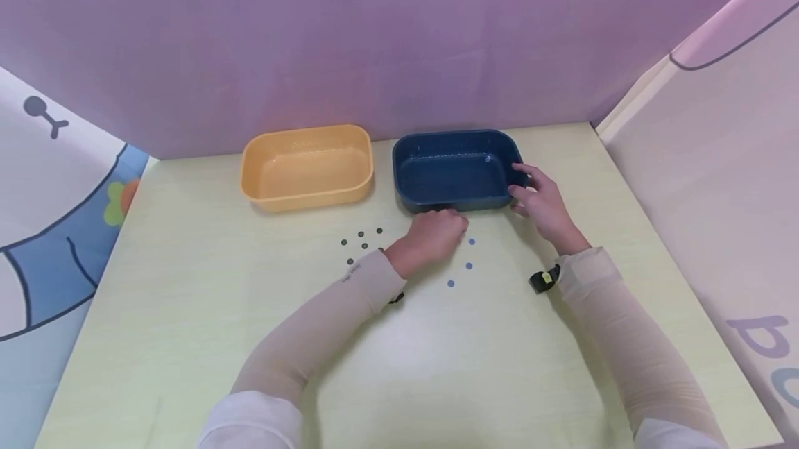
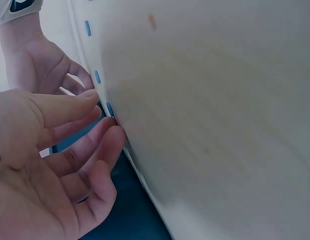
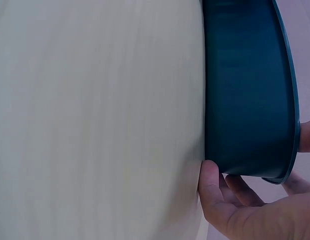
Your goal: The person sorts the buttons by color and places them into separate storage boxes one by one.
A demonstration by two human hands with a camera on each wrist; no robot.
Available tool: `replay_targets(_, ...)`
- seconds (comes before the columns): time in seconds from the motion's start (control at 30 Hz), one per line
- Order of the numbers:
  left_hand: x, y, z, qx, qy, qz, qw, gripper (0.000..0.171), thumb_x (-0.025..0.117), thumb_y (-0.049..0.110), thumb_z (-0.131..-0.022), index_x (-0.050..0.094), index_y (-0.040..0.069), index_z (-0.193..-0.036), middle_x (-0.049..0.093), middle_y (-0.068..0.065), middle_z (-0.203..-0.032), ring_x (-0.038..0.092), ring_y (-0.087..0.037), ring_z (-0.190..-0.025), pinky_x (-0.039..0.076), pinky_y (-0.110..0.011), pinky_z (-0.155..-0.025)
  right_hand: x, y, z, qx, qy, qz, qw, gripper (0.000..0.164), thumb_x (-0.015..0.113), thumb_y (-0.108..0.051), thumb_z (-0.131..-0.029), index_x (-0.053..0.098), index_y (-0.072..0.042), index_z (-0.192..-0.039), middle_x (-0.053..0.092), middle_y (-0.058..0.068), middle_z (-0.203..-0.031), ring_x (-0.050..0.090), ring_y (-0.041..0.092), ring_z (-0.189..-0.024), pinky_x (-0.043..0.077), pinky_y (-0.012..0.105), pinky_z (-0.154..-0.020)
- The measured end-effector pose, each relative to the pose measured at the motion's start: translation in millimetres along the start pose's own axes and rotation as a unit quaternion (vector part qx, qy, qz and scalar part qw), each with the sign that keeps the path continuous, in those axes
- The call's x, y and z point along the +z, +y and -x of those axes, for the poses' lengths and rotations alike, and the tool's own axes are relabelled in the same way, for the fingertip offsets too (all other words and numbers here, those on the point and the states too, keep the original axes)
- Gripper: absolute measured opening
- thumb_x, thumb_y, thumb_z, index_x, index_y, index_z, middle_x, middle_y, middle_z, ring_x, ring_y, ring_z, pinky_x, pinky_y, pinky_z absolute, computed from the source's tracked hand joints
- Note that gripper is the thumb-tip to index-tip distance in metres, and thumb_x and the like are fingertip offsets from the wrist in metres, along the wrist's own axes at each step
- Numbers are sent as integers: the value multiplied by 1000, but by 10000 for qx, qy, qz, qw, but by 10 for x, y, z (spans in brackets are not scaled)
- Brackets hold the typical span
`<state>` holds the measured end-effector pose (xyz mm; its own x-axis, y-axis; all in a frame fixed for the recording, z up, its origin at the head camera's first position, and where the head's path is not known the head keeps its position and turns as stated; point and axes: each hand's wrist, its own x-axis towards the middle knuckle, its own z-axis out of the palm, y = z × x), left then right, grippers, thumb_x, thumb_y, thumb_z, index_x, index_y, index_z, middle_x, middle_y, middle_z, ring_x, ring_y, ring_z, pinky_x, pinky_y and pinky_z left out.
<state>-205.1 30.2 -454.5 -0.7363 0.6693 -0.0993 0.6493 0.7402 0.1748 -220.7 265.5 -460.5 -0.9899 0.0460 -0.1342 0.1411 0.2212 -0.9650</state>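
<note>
My left hand [image 1: 433, 237] is just in front of the dark blue bin [image 1: 406, 192], fingers curved downward. In the left wrist view its thumb and fingertips stand apart, right beside a small blue disc [image 2: 109, 109] on the tabletop. Several blue discs [image 1: 469, 266] lie to the right of that hand, and one blue dot [image 1: 487, 159] shows inside the bin. My right hand [image 1: 546, 209] holds the bin's right end. A finger reaches over the rim, while another fingertip [image 3: 210, 170] is low by the base. Several dark discs [image 1: 365, 246] lie left of the left hand, partly hidden by its wrist.
A yellow bin [image 1: 306, 199] stands left of the blue one, a narrow gap between them. Behind both rises a purple fabric wall [image 1: 387, 39]. Printed panels border the pale table [image 1: 406, 379] on the left and right. A black wrist device [image 1: 544, 279] sits at the right cuff.
</note>
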Motion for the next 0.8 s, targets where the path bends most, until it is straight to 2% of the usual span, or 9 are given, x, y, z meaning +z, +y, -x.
replay_targets(0.33, 3, 30, -54, -98, -214, -175, 9996, 25, 53, 2, -101, 73, 12, -112, 64, -5, -94, 58, -18, -75, 56, -36, -64, -3, 18, -11, -17, -14, -41, 10000, 58, 54, -9, -102, 34, -9, -157, 40, 27, -140, 56, 18, -102, 58, 31, -83)
replay_targets(0.63, 24, 20, -86, -61, -108, -133, 9998, 23, 55, 1, -100, 74, 11, -108, 65, -5, -94, 58, -18, -76, 57, -35, -65, 14, -11, 0, -71, 5, -1, 10000, 58, 54, -9, -102, 35, -8, -156, 40, 28, -140, 56, 20, -104, 59, 30, -81)
replay_targets(0.8, 17, 36, -106, -113, -181, -288, 9994, 22, 55, 3, -101, 73, 13, -108, 66, -4, -93, 60, -18, -76, 57, -36, -65, 16, -27, 18, -44, 7, 14, 10000, 58, 54, -10, -102, 34, -8, -157, 40, 28, -141, 56, 20, -105, 58, 30, -83)
